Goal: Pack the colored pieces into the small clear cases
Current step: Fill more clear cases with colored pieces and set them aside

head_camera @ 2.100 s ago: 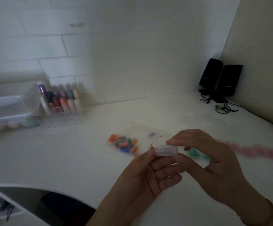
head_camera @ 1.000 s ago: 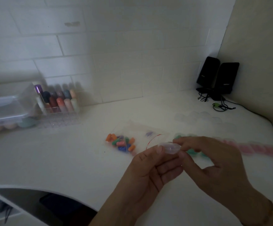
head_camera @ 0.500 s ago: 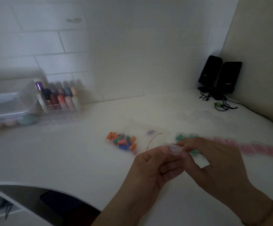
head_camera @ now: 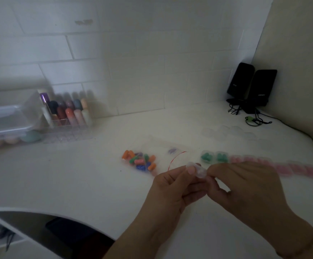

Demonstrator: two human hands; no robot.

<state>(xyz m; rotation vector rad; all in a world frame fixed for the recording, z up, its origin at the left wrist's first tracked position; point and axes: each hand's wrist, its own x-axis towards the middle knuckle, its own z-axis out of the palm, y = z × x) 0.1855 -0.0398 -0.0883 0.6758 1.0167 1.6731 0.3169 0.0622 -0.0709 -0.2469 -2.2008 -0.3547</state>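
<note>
A small clear case [head_camera: 198,170] is pinched between both hands above the white counter. My left hand [head_camera: 172,187] grips its left end with the thumb on top; my right hand [head_camera: 245,187] holds its right end with fingertips. Whether anything is inside the case is too blurred to tell. A heap of loose colored pieces [head_camera: 139,160], orange, green, pink and blue, lies on a clear bag [head_camera: 163,148] behind my left hand. Two cases with green pieces [head_camera: 214,157] and a row of cases with pink pieces [head_camera: 282,166] stand to the right.
Several empty clear cases [head_camera: 232,132] sit further back. Two black speakers [head_camera: 251,86] with cables stand in the right corner. A clear organizer of colored tubes [head_camera: 68,113] and a plastic box [head_camera: 4,122] are at the back left. The counter's curved front edge [head_camera: 40,212] is near left.
Both hands have lowered slightly and drawn closer together around the clear case, which now shows less between the fingers. The view has shifted a little.
</note>
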